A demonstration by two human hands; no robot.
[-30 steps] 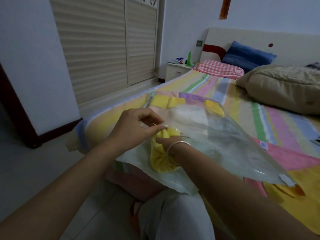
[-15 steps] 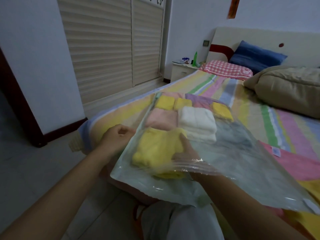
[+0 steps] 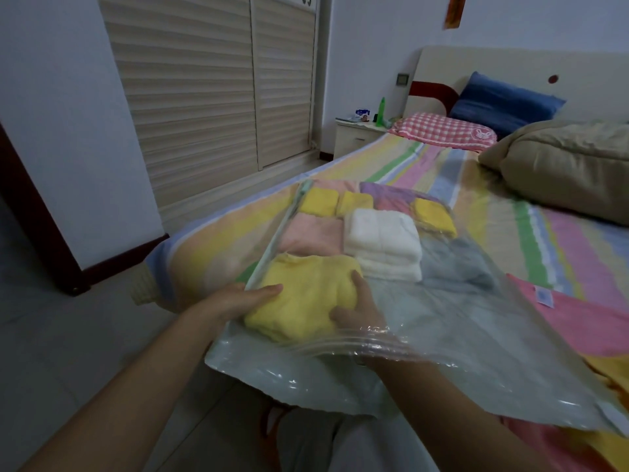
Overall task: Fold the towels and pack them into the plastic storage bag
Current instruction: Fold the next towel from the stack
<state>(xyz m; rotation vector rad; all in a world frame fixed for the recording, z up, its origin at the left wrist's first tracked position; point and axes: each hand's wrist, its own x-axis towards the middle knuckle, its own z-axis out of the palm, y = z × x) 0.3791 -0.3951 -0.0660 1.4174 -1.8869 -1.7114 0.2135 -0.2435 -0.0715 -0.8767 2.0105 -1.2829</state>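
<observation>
The yellow towel (image 3: 306, 298) is inside the plastic storage bag (image 3: 306, 379), close to the bag's open mouth. One side of it is grabbed by the right hand (image 3: 357, 311), which is pushed into the bag with its thumb and fingers curled into the cloth. The other side is touched by the left hand (image 3: 235, 301), with its fingers laid out straight and nothing held. That hand seems to be outside the plastic, but this cannot be told for sure.

The towel looks puffy and bunched, not flat. The step is most likely the setting of it into its spot. To do this well, it should be slid away from the grip until it sits snug against the pink towel (image 3: 313, 233) just past the fingers. Then it should be patted flat, so the bag can be shut later. The loose top sheet of plastic should be lifted, so the cloth does not get dragged.

The towel's long side runs across, from the left hand to the right hand. The bag's mouth points back at the person, and its closed end lies far past the grip.

Past the right thumb sits the white towel (image 3: 381, 243), with the grey towel (image 3: 456, 264) beside it. Farther off are the small yellow towels (image 3: 320, 201). The bag lies on the striped bed (image 3: 531, 240), with its mouth end hanging over the edge.
</observation>
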